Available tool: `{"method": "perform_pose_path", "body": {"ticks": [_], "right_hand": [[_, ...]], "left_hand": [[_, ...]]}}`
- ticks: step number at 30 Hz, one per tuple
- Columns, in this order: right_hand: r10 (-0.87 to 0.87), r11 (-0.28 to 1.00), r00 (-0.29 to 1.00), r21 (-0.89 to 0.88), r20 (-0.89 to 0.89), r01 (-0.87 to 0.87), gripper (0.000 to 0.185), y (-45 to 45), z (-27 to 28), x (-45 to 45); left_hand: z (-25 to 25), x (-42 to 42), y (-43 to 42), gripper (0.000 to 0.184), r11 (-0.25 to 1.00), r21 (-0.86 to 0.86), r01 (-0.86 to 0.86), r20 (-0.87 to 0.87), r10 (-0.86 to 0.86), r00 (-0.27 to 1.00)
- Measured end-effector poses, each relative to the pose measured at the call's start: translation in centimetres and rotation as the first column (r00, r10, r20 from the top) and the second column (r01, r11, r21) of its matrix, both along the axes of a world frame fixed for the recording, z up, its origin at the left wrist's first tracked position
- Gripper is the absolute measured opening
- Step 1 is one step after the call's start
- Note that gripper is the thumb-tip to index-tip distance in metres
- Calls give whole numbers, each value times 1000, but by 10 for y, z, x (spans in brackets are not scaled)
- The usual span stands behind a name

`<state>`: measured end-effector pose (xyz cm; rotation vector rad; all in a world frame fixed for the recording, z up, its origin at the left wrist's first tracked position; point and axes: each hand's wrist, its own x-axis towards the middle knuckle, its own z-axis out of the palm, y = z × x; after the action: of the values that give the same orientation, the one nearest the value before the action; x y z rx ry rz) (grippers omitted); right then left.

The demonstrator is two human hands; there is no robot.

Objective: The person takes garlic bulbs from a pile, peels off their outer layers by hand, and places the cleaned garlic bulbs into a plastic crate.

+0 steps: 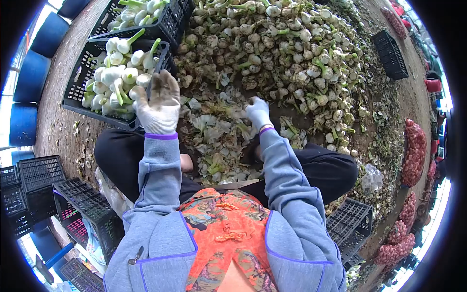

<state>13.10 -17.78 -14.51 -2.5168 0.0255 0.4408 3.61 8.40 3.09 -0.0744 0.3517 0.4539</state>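
Observation:
My left hand (159, 102), in a white glove with dirty fingertips, reaches to the right edge of a black plastic crate (76, 80). Its fingers are stretched out, and nothing shows in them. Cleaned white garlic bulbs (113, 75) with short green stems fill that crate. Over the litter of loose garlic skins (206, 129) is my right hand (258, 112), also gloved. Its fingers curl inward, and whatever they may hold is hidden. Beyond it rises a large heap of untrimmed, soil-marked garlic bulbs (296, 53).
Another black crate of garlic (170, 19) stands behind the first. Stacked crates (41, 175) are at left, one crate (349, 224) by my right knee, another (390, 54) at far right. Blue barrels (24, 124) line the left. Red net sacks (413, 153) lie at right.

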Motion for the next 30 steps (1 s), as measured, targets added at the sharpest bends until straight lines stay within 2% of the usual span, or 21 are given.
{"method": "perform_pose_path", "body": {"ticks": [2,4,6,8,10,11,13,15,19,21,23,26,28,30], "right_hand": [[-168,983,986,-68,23,169,42,-16,-17,20],[-242,950,970,-204,4,237,46,-28,-19,37],[-179,939,983,-295,26,179,46,-41,-25,56],[-19,940,999,-340,46,34,48,-49,-40,70],[57,895,997,-439,-60,-78,51,-51,-40,80],[81,883,996,-462,-23,-83,53,-59,-61,85],[112,874,994,-477,7,-95,55,-54,-65,86],[118,813,983,-555,-139,-177,60,-55,-53,90],[93,802,984,-575,-149,-163,57,-53,-47,88],[10,867,978,-486,-207,-112,50,-52,-44,89],[10,881,983,-464,-182,-95,46,-56,-58,88],[37,900,997,-432,-65,-61,43,-72,-85,69],[-44,770,996,-637,-82,-19,41,-72,-87,54],[-52,821,972,-565,-228,-88,41,-77,-78,42]], "left_hand": [[-13,0,-13,41,994,-34,101,-94,-103,990],[-27,0,-21,38,976,29,217,-134,-211,968],[-38,2,-29,36,967,48,249,-141,-240,960],[-38,6,-39,32,954,113,278,-242,-245,939],[-35,9,-47,28,944,143,296,-314,-240,918],[-39,10,-48,28,932,175,316,-304,-254,918],[-51,13,-49,30,918,205,339,-310,-267,912],[-61,14,-50,29,903,212,374,-308,-302,902],[-75,13,-54,28,887,232,398,-294,-326,898],[-75,12,-58,26,881,249,403,-340,-310,888],[-78,9,-60,23,869,294,397,-370,-279,886],[-82,8,-63,22,873,237,425,-413,-306,858],[-76,3,-63,20,882,231,412,-391,-304,869],[-85,-2,-59,22,873,236,428,-337,-339,878]]}}
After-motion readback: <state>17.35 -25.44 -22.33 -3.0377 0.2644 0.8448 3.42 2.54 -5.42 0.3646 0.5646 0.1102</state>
